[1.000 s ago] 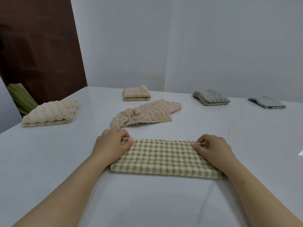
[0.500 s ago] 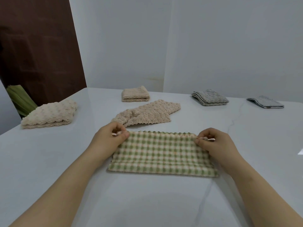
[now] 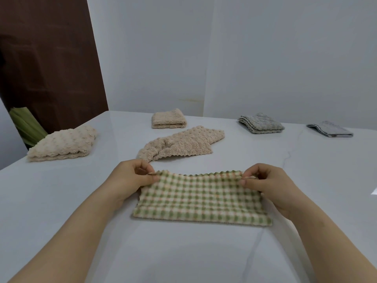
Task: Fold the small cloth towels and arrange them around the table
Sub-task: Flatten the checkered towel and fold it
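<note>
A green-and-cream checked towel [image 3: 201, 198] lies folded in a long strip in front of me on the white table [image 3: 183, 252]. My left hand [image 3: 130, 178] pinches its far left corner and my right hand [image 3: 267, 182] pinches its far right corner, and both corners are lifted slightly off the table. An unfolded beige bobbled towel [image 3: 181, 145] lies crumpled just beyond it. Around the table sit a folded beige towel [image 3: 169, 119], a folded cream towel [image 3: 63, 144], a folded grey towel [image 3: 261, 123] and a thin folded grey towel [image 3: 329, 129].
White walls close the table's far side. A dark brown panel [image 3: 47, 58] stands at the left, with green leaves [image 3: 26, 125] below it beside the table's left edge.
Both hands have raised the towel's far edge off the table and drawn it slightly away from me; the far corners went from pressed flat to lifted.
</note>
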`<state>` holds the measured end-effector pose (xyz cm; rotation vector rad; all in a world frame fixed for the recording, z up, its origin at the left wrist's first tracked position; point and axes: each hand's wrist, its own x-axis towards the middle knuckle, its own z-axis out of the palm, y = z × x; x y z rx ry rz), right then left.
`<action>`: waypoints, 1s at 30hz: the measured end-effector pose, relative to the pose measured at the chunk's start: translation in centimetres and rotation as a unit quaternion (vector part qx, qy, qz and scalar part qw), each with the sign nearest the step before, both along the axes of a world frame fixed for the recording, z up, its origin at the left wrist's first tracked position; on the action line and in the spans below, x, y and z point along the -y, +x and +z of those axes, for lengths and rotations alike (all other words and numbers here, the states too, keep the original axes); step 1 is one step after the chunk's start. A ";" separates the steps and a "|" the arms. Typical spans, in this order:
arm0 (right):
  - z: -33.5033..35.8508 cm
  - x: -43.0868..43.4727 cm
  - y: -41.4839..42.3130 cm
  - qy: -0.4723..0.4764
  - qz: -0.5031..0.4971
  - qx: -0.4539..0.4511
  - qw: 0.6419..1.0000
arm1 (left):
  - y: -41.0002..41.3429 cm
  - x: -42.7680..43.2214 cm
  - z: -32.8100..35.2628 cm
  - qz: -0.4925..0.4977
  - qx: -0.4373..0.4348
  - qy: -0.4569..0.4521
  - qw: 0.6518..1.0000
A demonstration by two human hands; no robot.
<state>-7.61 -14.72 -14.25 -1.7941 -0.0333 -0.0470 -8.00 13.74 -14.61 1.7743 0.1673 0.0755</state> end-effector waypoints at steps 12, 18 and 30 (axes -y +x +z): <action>0.4 -0.1 0.1 0.054 -0.068 0.140 0.986 | 0.6 -0.5 -0.1 0.039 0.011 -0.105 0.994; 0.7 0.0 -0.2 0.090 -0.071 0.155 0.981 | 0.0 -0.6 0.4 -0.038 -0.041 -0.124 0.991; 1.1 0.2 -0.4 0.113 -0.073 0.184 0.974 | -0.5 -0.2 1.3 0.015 0.126 -0.094 0.987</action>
